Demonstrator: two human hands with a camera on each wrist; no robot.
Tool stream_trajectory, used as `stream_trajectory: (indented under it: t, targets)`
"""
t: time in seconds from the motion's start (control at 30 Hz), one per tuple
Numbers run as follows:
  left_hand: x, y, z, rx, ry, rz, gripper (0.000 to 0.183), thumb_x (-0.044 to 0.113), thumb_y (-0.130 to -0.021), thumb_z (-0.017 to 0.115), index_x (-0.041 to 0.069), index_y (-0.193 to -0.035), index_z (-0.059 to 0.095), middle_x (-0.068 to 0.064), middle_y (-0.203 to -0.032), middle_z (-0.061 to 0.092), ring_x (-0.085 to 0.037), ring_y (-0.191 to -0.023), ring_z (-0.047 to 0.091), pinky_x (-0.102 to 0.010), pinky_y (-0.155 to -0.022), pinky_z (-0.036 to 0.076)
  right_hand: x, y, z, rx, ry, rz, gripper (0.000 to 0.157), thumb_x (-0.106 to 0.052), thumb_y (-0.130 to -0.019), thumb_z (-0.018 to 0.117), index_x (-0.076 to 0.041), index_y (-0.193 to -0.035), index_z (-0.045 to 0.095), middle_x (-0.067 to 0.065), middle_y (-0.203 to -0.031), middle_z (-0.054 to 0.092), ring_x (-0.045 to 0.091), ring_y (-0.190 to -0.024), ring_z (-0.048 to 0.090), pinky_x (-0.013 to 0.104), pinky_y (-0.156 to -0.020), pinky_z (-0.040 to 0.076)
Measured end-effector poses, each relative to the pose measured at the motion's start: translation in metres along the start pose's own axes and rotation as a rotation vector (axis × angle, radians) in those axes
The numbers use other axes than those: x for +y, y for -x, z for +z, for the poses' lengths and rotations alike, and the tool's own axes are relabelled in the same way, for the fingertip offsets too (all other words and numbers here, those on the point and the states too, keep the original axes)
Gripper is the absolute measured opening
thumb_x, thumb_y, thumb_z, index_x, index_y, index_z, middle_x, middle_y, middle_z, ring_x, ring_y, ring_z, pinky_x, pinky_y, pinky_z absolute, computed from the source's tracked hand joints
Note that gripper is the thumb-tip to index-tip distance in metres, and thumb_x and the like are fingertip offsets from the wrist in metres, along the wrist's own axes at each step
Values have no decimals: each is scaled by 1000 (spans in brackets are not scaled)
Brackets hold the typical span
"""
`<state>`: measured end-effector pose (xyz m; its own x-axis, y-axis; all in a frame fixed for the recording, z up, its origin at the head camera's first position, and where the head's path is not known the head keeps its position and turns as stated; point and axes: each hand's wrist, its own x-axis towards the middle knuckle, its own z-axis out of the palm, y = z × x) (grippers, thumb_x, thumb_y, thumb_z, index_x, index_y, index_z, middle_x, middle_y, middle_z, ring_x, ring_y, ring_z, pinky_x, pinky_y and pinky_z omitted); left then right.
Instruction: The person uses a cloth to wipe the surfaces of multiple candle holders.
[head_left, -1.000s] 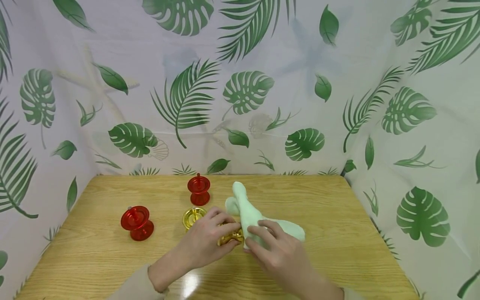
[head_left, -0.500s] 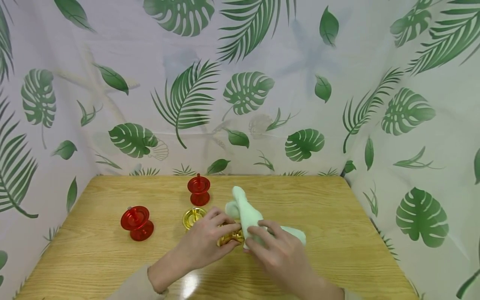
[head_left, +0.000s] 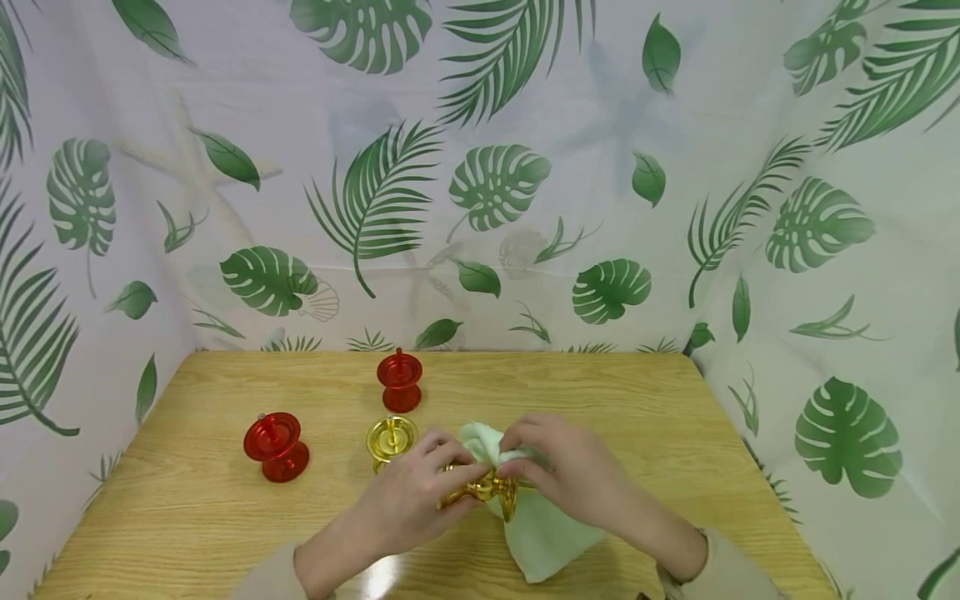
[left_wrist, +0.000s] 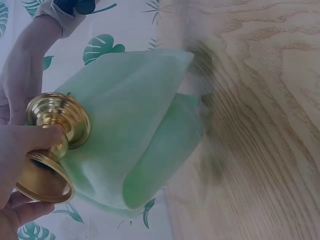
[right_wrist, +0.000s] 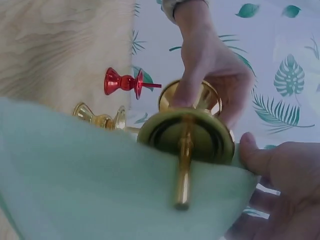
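Observation:
A shiny gold candle holder (head_left: 510, 497) lies sideways in my left hand (head_left: 405, 496), raised off the table. My left thumb crosses its narrow stem (left_wrist: 59, 145) in the left wrist view. In the right wrist view, its dish and central post (right_wrist: 184, 185) face the camera. My right hand (head_left: 570, 467) pinches a pale green cloth (head_left: 551, 533) beside the dish. The cloth hangs down and hides part of the holder in the right wrist view, where the right thumb (right_wrist: 255, 155) presses on its edge.
On the wooden table (head_left: 195, 517), a second gold candle holder (head_left: 391, 437) stands just behind my left hand. Two red candle holders stand farther off, one at the back (head_left: 400, 383) and one at the left (head_left: 276, 448). A leaf-printed curtain (head_left: 420, 200) encloses the table's back and sides.
My right hand has moved up and turned over. The cloth, earlier wrapped over the holder's end, now hangs toward the front and uncovers the dish. My left hand keeps its grip nearly in place.

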<state>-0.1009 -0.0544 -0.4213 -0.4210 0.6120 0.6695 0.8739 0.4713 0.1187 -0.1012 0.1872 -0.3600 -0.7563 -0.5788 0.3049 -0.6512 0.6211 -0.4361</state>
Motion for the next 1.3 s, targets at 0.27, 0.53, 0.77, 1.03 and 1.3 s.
stream_trajectory:
  t: [0.27,0.53,0.77,1.03,1.3]
  targets:
    - [-2,9,2,94,141,-120,43,18,-76,96,10,-114,77,1,-104,73,-13,-100,66,-21,-86,59,23,-5,-12,58,-301,238,10,-20,-101,69,-11,-103,72,3,-96,77,6,-85,72,23,-68,56]
    - [2,9,5,241,408,-411,40,8,-80,91,9,-116,74,-4,-108,76,-14,-98,71,-26,-81,62,37,-5,-6,225,-417,325,12,-12,-102,67,-1,-104,71,14,-97,75,3,-79,66,22,-70,54]
    - [9,-4,8,334,693,-804,32,11,-85,88,11,-114,74,-8,-106,77,-6,-97,69,-21,-69,59,36,-3,9,343,-515,357,12,-8,-101,67,3,-101,70,18,-95,73,3,-75,64,22,-65,54]
    - [12,-19,13,421,868,-997,28,6,-88,84,4,-114,73,-17,-110,75,-6,-98,69,-17,-79,55,24,-1,26,465,-614,434,15,-8,-103,65,7,-101,68,-14,-81,69,4,-67,61,21,-60,53]
    - [17,-25,17,349,933,-1042,29,11,-90,83,2,-114,71,-16,-112,73,-13,-98,70,-20,-86,57,14,2,33,535,-668,503,16,-7,-104,64,8,-105,68,-14,-82,70,4,-66,61,20,-60,52]
